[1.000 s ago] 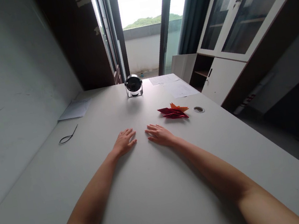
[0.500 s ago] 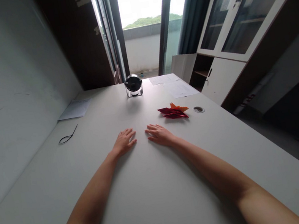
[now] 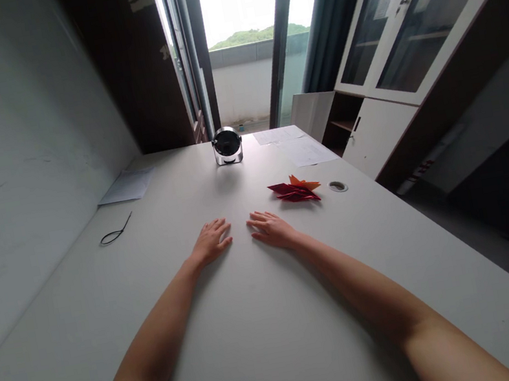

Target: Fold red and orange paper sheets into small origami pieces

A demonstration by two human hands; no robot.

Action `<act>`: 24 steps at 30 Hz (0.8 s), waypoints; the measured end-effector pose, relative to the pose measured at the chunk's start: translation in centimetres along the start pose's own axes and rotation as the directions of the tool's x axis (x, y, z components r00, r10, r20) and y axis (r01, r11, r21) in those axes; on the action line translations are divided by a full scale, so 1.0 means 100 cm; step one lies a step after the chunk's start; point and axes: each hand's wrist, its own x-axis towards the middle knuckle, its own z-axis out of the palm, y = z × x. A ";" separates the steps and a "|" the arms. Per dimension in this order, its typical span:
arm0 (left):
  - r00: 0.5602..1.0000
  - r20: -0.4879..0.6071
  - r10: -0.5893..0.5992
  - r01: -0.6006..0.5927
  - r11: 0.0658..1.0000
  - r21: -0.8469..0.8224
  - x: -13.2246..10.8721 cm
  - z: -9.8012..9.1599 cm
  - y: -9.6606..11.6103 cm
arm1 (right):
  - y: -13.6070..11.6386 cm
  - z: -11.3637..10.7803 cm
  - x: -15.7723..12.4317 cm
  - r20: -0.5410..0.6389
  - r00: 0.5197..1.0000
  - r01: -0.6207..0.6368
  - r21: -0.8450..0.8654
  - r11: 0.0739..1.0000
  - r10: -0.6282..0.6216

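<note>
Both my hands lie flat, palms down, on the white table [image 3: 258,321]. My left hand [image 3: 211,241] has its fingers stretched out and holds nothing. My right hand [image 3: 271,229] rests a short gap to its right, fingers also spread and empty. A small pile of folded red and orange paper [image 3: 296,188] lies just beyond my right hand, a little to the right, apart from the fingers.
A small black and silver desk fan [image 3: 227,145] stands at the far middle. A black cable tie [image 3: 115,233] lies at the left. Paper sheets [image 3: 128,185] lie far left and far right [image 3: 305,152]. A cable hole [image 3: 337,186] sits by the right edge; cabinets stand beyond.
</note>
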 end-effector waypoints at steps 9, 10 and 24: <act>1.000 -0.010 0.004 -0.004 1.000 0.002 0.000 0.003 -0.002 | 0.000 0.001 0.000 -0.002 1.000 -0.002 0.001 1.000 0.002; 1.000 -0.009 0.003 -0.003 1.000 0.001 0.000 0.003 -0.002 | 0.000 0.001 0.000 -0.001 1.000 -0.001 0.002 1.000 0.001; 1.000 -0.005 0.002 -0.002 1.000 -0.006 -0.001 -0.001 0.001 | -0.001 -0.001 0.000 -0.004 1.000 -0.001 0.009 1.000 0.001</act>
